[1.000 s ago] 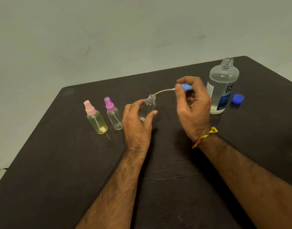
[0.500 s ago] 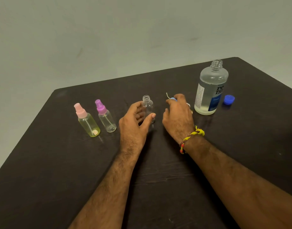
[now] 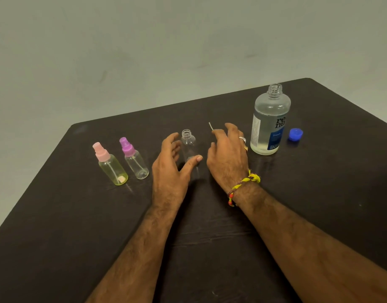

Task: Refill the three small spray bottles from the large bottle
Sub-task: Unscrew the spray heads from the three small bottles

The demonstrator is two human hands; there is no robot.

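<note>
Head camera looked down on your dark table (image 3: 57, 215), with both of your forearms reaching in from the near edge. Your left hand (image 3: 172, 165) lay with its fingers spread and relaxed around the open small bottle (image 3: 189, 146), gripping nothing; the thumb tip sat just beside the bottle's base, though you could not tell whether it touched. That bottle stood upright, clear, with its neck uncapped. Your right hand (image 3: 228, 154) rested just to the right of it, fingers loosely bent over the table, and a thin white tube (image 3: 210, 126) stuck out past the fingertips; whether the fingers pinched it was hidden. A yellow cord bracelet (image 3: 245, 184) circled that wrist. Left of your hands, the pink-capped spray bottle (image 3: 110, 165) and the purple-capped spray bottle (image 3: 134, 159) stood side by side, both capped. Right of your right hand, the large bottle (image 3: 269, 121) stood upright, uncapped and partly filled with clear liquid, with its blue cap (image 3: 295, 134) lying just beside it on the table.
</note>
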